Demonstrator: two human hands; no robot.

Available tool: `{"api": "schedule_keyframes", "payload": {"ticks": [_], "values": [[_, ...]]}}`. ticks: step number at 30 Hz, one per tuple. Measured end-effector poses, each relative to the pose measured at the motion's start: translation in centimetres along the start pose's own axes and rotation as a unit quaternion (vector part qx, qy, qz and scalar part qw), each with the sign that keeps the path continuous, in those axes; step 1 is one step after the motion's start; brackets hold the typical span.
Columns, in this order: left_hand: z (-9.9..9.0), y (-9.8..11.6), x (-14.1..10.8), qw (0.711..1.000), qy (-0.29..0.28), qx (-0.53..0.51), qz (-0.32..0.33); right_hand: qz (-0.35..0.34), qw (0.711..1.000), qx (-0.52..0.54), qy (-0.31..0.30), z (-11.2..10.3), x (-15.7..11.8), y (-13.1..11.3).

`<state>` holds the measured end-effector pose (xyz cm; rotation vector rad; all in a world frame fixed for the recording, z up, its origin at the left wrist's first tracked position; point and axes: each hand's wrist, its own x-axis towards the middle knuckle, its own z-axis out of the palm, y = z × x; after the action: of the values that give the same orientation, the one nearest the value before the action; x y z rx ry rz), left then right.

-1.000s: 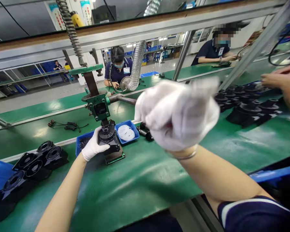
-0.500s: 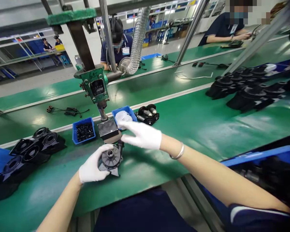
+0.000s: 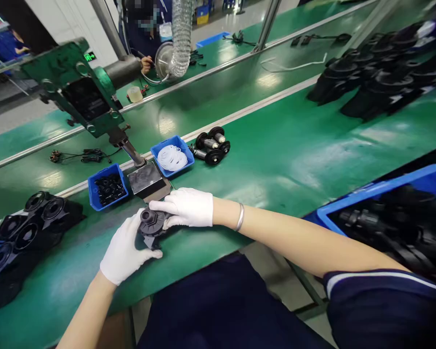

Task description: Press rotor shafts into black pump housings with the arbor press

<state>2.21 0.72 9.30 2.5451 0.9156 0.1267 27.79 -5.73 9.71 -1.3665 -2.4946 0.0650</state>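
Head view: blk housing (image 3: 153,225) in both hands, near side of metal block (image 3: 144,181), by green bench (image 3: 210,242). L hand (image 3: 121,247) cups its side, R hand (image 3: 192,207) closed on far edge — prob. light, stiff, a bit slick; hold by rim, not tab (image 3: 149,242).

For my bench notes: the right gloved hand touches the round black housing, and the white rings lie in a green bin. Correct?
Not quite: the head view shows the white rings lying in a blue bin, not a green one. The right gloved hand does touch the round black housing.
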Motion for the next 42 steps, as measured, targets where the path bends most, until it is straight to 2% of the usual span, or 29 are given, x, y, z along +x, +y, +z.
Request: {"api": "schedule_keyframes", "payload": {"ticks": [9, 20, 30, 32, 34, 36, 38, 40, 41, 42], "values": [[0.8, -0.5, 0.3, 0.999, 0.044, 0.022, 0.021, 0.013, 0.999, -0.024, 0.021, 0.6, -0.3, -0.6], [1.1, -0.9, 0.3, 0.999, 0.048, 0.01, 0.003, 0.026, 0.999, -0.027, 0.005, 0.7, -0.2, -0.7], [0.7, 2.0, -0.3, 0.998, 0.042, 0.032, -0.032, 0.012, 0.999, -0.007, -0.029, 0.2, 0.5, 0.3], [0.9, 2.0, -0.5, 0.998, 0.047, 0.017, -0.038, 0.009, 1.0, 0.013, -0.017, 0.2, 0.3, 0.7], [1.3, 1.6, -0.9, 0.997, 0.053, -0.031, -0.053, 0.039, 0.998, 0.048, 0.022, 0.2, -0.5, 0.8], [1.9, 1.0, -1.3, 0.986, 0.075, -0.13, -0.075, 0.137, 0.98, 0.105, 0.098, 0.6, -1.5, 0.6], [2.9, 0.9, -1.3, 0.952, 0.142, -0.25, -0.103, 0.268, 0.925, 0.196, 0.183, 1.6, -2.5, 0.0], [4.0, 1.5, -0.5, 0.899, 0.225, -0.35, -0.14, 0.333, 0.859, 0.332, 0.204, 3.3, -2.9, -0.7], [4.5, 2.2, 0.1, 0.863, 0.255, -0.407, -0.157, 0.339, 0.831, 0.4, 0.188, 4.3, -2.8, -1.0], [4.9, 2.9, 1.0, 0.843, 0.272, -0.433, -0.165, 0.336, 0.801, 0.46, 0.183, 5.3, -2.6, -1.2]]}}
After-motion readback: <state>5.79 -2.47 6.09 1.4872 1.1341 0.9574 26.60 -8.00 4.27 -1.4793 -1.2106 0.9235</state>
